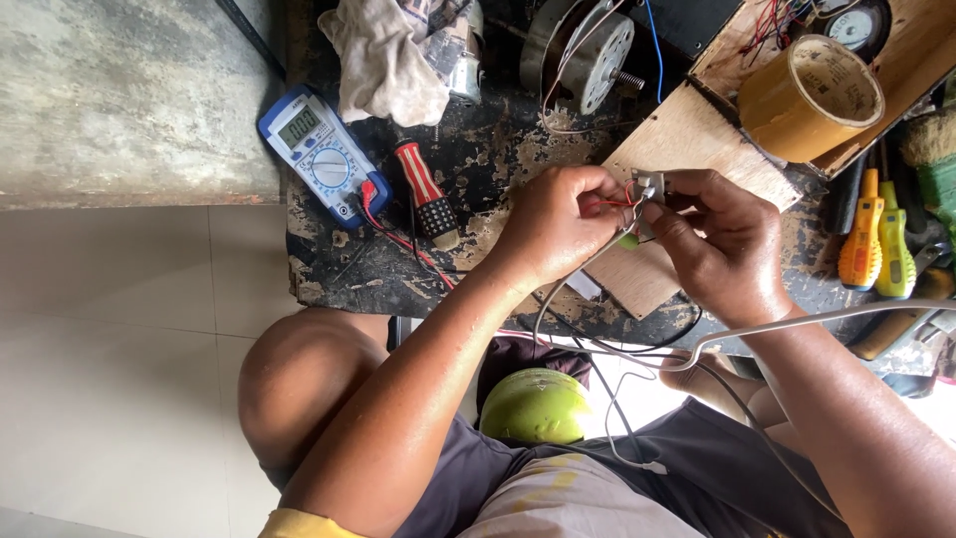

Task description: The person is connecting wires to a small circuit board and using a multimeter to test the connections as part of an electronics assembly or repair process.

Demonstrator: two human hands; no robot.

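Pinching a small grey metal part with red wires (645, 189) between them, the left hand (560, 224) and right hand (719, 244) each keep a narrow grip that hides most of it, so its shape is hard to tell. It sits over the scarred black surface (498, 159), right of the blue digital multimeter (321, 151) and the red-striped screwdriver (426, 194).

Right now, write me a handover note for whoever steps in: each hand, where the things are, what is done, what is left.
Left hand: pinches thin red wires against the small grey metal component.
Right hand: grips the same component from the other side, above the bare plywood board.
Nearby: blue digital multimeter and red-and-white striped screwdriver lie to the left on the stained dark workbench; brown tape roll stands at the right.
Done: wires reach the component.
Left: whether they are fixed cannot be told.
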